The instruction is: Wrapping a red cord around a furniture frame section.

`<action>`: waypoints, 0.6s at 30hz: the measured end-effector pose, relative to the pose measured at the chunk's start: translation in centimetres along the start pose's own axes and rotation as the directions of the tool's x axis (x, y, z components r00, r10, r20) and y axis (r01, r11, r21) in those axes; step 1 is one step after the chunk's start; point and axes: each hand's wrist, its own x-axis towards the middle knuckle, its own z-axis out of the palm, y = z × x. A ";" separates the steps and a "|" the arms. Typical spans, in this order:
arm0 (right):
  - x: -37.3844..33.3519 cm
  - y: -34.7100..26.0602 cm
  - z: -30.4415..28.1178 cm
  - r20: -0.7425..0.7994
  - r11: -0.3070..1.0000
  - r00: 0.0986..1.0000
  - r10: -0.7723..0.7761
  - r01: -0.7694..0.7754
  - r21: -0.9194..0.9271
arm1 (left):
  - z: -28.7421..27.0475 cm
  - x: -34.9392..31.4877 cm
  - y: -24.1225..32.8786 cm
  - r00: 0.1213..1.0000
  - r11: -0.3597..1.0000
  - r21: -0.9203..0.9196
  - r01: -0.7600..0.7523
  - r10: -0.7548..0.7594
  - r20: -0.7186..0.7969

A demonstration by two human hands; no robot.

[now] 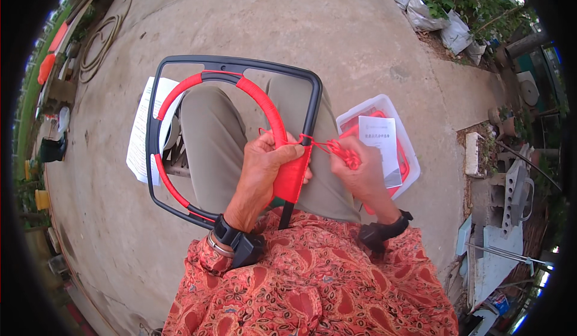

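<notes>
A black frame, roughly square with a round inner ring, rests across my lap. Red wrapping covers several stretches of the ring, with black showing between them. My left hand grips the frame where a broad red woven panel joins the ring to the right side bar. Its thumb presses on the panel's upper part. Just to the right, my right hand is closed round a bundle of red cord, slightly blurred. From that bundle a strand runs to the side bar, looping round it by my left thumb.
On the right stands a white plastic tub with red material and a printed sheet on top. White papers lie left of my knee. A coiled hose lies on the concrete at the far left. White sacks sit far right.
</notes>
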 end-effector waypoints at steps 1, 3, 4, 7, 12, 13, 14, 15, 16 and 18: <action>-0.1 0.6 -0.6 0.004 1.000 1.000 -0.001 0.001 0.002 | -0.2 0.0 0.1 1.000 1.000 -0.001 -0.009 0.009 -0.023; -0.5 2.8 -2.8 -0.089 0.992 0.994 -0.057 0.046 -0.119 | -0.6 0.0 0.2 0.999 1.000 -0.009 -0.020 0.019 -0.044; -0.8 5.1 -4.1 -0.141 0.976 0.989 -0.041 0.010 -0.217 | -0.7 0.0 0.3 0.999 0.999 -0.022 -0.028 0.027 -0.034; -2.7 12.6 -8.3 -0.256 0.857 0.958 0.129 -0.237 -0.457 | -0.7 -0.1 0.4 0.999 0.999 -0.037 -0.032 0.031 -0.020; -5.1 18.8 -11.1 -0.296 0.726 0.918 0.264 -0.391 -0.565 | -0.1 -0.3 0.5 1.000 1.000 -0.012 -0.012 0.012 -0.005; -4.8 17.4 -10.4 -0.320 0.851 0.926 0.199 -0.325 -0.413 | -0.1 -0.3 0.4 1.000 1.000 -0.016 -0.020 0.020 0.006; -3.9 14.3 -9.5 -0.267 0.893 0.905 0.331 -0.392 -0.222 | 0.0 -0.3 0.2 0.999 1.000 -0.019 -0.019 0.020 0.025; -2.3 10.6 -8.0 -0.183 0.889 0.876 0.446 -0.457 -0.022 | 0.0 -0.4 0.1 1.000 1.000 -0.012 -0.016 0.016 0.025; -1.4 7.1 -6.8 -0.082 0.882 0.883 0.462 -0.448 0.146 | 0.0 -0.4 0.1 0.999 1.000 -0.004 -0.013 0.013 0.037; -0.4 0.8 -4.5 0.118 0.819 0.906 0.408 -0.419 0.392 | 0.2 -0.3 -0.1 0.999 1.000 0.011 -0.011 0.011 0.052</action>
